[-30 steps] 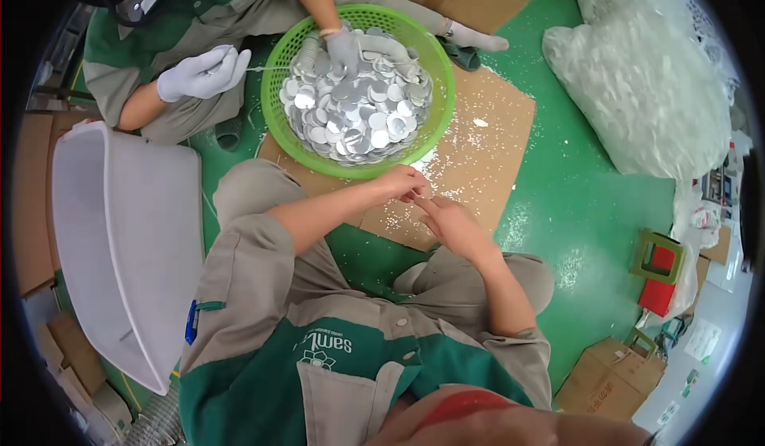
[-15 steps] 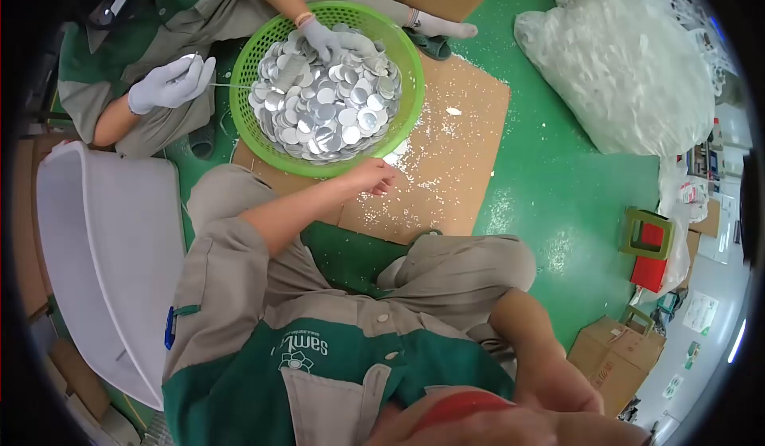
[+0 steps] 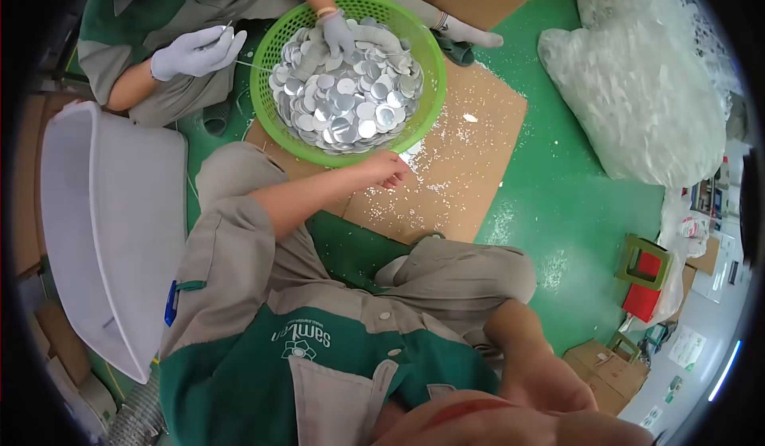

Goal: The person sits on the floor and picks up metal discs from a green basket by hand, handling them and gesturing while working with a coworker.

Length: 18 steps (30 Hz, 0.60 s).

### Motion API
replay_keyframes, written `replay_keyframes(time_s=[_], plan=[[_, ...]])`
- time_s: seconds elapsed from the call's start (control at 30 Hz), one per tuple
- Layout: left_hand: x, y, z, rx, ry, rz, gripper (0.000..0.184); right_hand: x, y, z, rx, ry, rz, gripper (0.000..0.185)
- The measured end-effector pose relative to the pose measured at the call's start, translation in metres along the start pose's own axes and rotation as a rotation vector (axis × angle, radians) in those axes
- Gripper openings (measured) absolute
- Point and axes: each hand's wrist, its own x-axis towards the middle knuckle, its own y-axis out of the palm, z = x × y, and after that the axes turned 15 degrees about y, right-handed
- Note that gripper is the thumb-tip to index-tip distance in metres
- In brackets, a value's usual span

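My left hand (image 3: 382, 169) is at the near rim of a green perforated basket (image 3: 267, 119), with its fingers curled closed. Whatever those fingers enclose, if anything, is hidden. Round silvery discs (image 3: 343, 111) fill the basket in a loose heap. My right hand (image 3: 554, 382) is raised close to my face at the bottom of the view, and its fingers do not show clearly. Across from me, a co-worker's gloved hand (image 3: 339, 36) reaches into the discs. The co-worker's other gloved hand (image 3: 195, 52) holds something thin beside the basket.
Cardboard (image 3: 470, 167) sprinkled with small white bits lies under the basket on the green floor (image 3: 574, 207). A white tub (image 3: 139, 207) stands left. A large clear plastic bag (image 3: 645, 88) rests at upper right, with a red and olive stool (image 3: 644, 275) and a carton (image 3: 606, 370) below.
The view has shifted, so the basket appears farther right and slightly higher. My left hand stays by the rim, fingers still curled. My right hand remains near my face.
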Motion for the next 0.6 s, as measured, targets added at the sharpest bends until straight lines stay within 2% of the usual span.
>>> replay_keyframes(time_s=[0.17, 0.27, 0.3, 0.4, 0.43, 0.53, 0.6], plan=[[0.001, 0.001, 0.003, 0.015, -0.003, -0.017, 0.025, -0.004, 0.006, 0.001, -0.068, -0.016, -0.086, 0.024], [0.006, 0.001, -0.001, -0.002, -0.008, 0.008, 0.024, 0.001, 0.013, -0.004, -0.123, -0.005, -0.057, 0.024], [0.006, 0.002, 0.000, -0.016, -0.016, 0.010, 0.024, 0.006, 0.009, 0.002, -0.053, -0.010, -0.011, 0.024], [0.005, -0.001, 0.004, -0.035, -0.007, 0.025, 0.023, 0.025, 0.008, 0.005, -0.244, -0.269, -0.153, 0.023], [0.004, -0.001, 0.004, -0.032, -0.013, 0.019, 0.021, 0.019, 0.016, 0.003, -0.125, -0.243, -0.180, 0.022], [0.002, 0.003, -0.003, 0.017, -0.018, 0.008, 0.021, 0.014, 0.009, 0.009, -0.061, -0.047, -0.049, 0.021], [-0.001, 0.001, -0.003, -0.029, -0.009, 0.009, 0.021, 0.013, 0.009, 0.008, -0.001, -0.026, -0.052, 0.021]])
